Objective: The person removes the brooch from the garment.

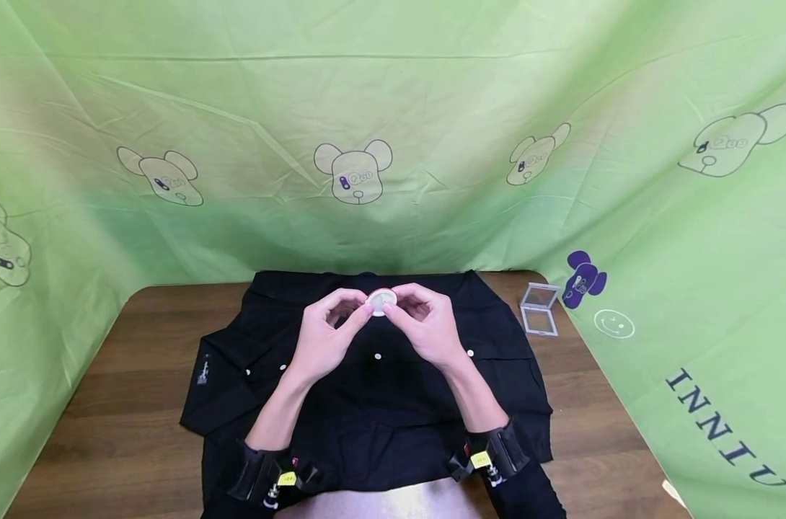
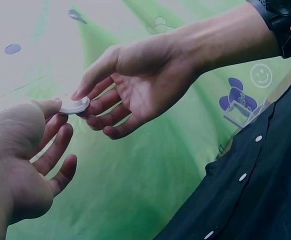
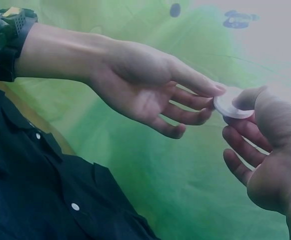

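Green printed cloth [image 1: 432, 238] hangs around a brown wood-grain table [image 1: 127, 404].

Small round white disc [image 1: 382, 296], reddish far edge, pinched aloft between both hands [image 1: 324, 333] [image 1: 432, 329]

Counter [image 1: 140, 389], one, brown wood-grain top with darker and lighter planks, bare along the left side and in a strip at the right. Black shirt [image 1: 393, 393], one, spread flat across the middle from the far edge toward the near side, its left portion angled outward, bearing a small pale label [image 1: 202, 369] and a spaced run of white buttons [image 1: 377, 356]. Clear case [image 1: 538, 308], one, square, opened into two joined halves, lying near the far right corner just beside the shirt.
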Demonstrator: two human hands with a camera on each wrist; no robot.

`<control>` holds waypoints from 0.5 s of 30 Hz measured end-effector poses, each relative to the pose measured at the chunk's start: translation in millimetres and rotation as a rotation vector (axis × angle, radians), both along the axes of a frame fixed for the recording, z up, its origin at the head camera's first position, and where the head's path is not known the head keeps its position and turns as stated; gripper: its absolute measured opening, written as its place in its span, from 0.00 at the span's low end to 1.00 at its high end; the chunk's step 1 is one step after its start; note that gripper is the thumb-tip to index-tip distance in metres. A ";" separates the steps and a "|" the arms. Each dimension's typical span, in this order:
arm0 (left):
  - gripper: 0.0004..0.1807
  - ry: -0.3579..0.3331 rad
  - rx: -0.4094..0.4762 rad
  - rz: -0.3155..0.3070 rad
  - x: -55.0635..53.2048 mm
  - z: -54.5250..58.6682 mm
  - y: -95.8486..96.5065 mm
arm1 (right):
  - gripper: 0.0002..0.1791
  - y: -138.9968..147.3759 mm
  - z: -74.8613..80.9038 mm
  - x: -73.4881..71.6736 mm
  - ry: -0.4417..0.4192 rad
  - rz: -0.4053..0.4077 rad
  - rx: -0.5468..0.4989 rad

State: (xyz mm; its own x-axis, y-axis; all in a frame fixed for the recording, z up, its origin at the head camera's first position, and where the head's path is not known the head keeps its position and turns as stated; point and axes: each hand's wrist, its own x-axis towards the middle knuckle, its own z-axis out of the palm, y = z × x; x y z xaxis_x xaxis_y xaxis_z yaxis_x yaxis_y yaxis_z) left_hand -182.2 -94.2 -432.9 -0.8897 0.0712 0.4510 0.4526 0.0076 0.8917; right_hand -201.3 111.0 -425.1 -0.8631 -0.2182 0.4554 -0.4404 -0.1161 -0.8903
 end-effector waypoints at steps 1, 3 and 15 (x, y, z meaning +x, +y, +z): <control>0.06 0.004 -0.005 -0.003 0.1 -0.2 0.0 | 0.12 -0.1 -0.1 -0.1 -0.001 -0.004 -0.002; 0.06 0.009 -0.015 -0.005 0.3 -0.1 0.0 | 0.12 -0.3 0.1 -0.1 0.001 -0.010 -0.004; 0.05 0.023 -0.045 -0.015 -0.5 1.7 -0.4 | 0.10 -1.8 1.0 -2.1 0.005 -0.030 -0.020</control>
State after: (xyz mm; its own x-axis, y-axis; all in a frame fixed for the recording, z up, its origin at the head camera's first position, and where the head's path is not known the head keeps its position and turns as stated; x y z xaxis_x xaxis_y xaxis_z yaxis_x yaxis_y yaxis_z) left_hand -182.7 -94.6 -431.2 -0.8779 0.1045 0.4674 0.4733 0.0404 0.8800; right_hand -203.4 109.2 -424.1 -0.8667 -0.1834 0.4640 -0.4486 -0.1205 -0.8856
